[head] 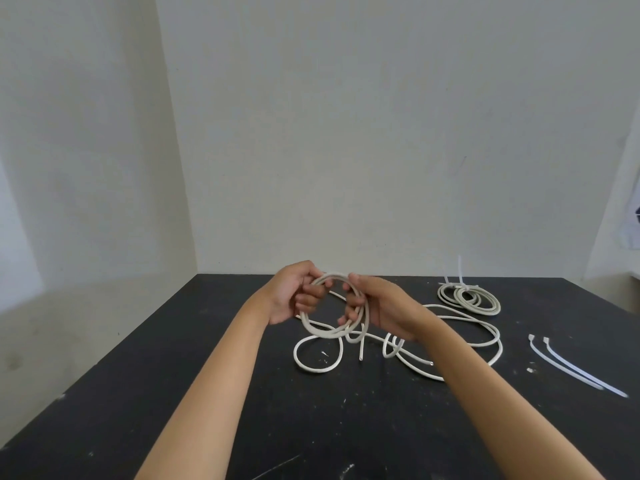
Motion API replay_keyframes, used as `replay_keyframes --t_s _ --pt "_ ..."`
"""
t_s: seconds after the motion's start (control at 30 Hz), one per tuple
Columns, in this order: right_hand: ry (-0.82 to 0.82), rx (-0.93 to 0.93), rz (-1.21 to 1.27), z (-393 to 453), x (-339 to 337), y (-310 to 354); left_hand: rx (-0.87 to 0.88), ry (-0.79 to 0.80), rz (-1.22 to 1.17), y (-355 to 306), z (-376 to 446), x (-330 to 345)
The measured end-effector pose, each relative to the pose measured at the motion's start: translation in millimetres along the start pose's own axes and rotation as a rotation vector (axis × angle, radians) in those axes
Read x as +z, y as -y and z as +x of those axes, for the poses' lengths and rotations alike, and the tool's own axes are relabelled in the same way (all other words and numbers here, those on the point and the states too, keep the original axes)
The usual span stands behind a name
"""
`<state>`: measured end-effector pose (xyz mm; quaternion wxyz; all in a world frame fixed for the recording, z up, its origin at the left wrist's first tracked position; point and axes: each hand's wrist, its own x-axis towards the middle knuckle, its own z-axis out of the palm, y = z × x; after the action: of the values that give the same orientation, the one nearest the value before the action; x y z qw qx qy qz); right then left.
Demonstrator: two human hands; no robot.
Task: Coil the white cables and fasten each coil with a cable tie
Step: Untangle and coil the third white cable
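Fingers of the left hand (294, 294) curl round the 9 o'clock side of a white cable coil (334, 306), thumb over the top strands and the other fingers tucked through the ring from inside. Fingers of the right hand (375, 308) clamp the 3 o'clock side of the same coil, thumb near the top and fingertips hooked round the strands lower down. So the coil hangs between the two hands, held upright above the black table (173, 393), its open centre facing the camera and its lowest arc dipping below both sets of fingers.

From the coil's bottom, loose cable (460, 344) trails down onto the table and sprawls in wide loops at 5 o'clock from the hands, passing under the right forearm; a separate loop (317, 355) lies at 6 o'clock. Cut ends rest on the table near the middle of the tangle.

At 3 o'clock, toward the table's far edge, lies a finished coil (469, 299) bound with a cable tie (460, 275) whose tail sticks upward. Two spare cable ties (575, 367) lie side by side at 4 o'clock, well apart from the hands.
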<state>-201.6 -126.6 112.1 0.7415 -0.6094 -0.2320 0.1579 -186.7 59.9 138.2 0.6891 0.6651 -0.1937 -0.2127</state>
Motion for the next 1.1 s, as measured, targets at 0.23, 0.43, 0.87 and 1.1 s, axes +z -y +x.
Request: replay_keyframes --t_s 0.23,0.43,0.87,1.1 --pt "0.004 0.159 0.066 -8.8 1.8 11.9 0.161 -0.216 0.233 5.4 11.4 24.9" --pt "0.143 0.274 0.224 -15.0 -15.9 18.7 0.099 -0.175 0.225 4.2 17.3 36.8" --pt "-0.171 0.046 0.293 -22.0 -22.4 59.9 -0.133 -0.529 -0.028 35.3 51.4 51.0" --pt "-0.125 0.054 0.303 -46.8 -24.8 91.3 -0.536 0.195 -0.505 58.1 74.0 89.3"
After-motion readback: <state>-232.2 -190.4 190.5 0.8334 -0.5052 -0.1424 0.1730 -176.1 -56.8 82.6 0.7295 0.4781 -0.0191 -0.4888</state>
